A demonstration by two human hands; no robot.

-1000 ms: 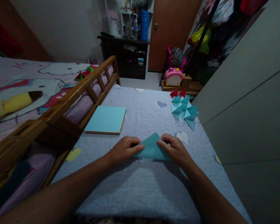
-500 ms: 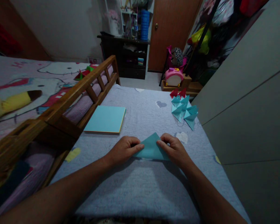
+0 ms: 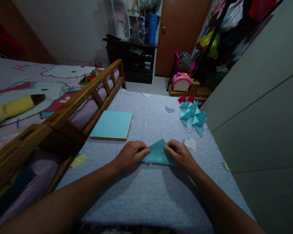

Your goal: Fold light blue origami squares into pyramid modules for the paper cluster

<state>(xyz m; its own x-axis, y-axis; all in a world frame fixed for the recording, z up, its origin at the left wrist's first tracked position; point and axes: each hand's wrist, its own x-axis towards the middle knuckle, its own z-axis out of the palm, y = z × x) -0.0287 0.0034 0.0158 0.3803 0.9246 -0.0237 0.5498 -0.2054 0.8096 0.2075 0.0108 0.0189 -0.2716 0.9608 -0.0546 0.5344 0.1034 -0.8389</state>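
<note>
A teal sheet of paper folded into a triangle (image 3: 157, 153) lies flat on the grey-blue blanket (image 3: 148, 191), its point away from me. My left hand (image 3: 129, 155) presses its fingertips on the triangle's left edge, fingers curled. My right hand (image 3: 182, 155) pinches and presses the right edge, fingers bent. Both hands rest on the blanket on either side of the paper.
A stack of square paper with a light-blue top sheet (image 3: 111, 124) lies at the left. A cluster of folded teal and red paper pieces (image 3: 192, 112) sits at the far right. A wooden bed rail (image 3: 80, 97) runs along the left, a grey cabinet wall (image 3: 258, 107) along the right.
Both hands and the triangle stay in place; my fingers shift only slightly along its edges. The camera has tilted a little.
</note>
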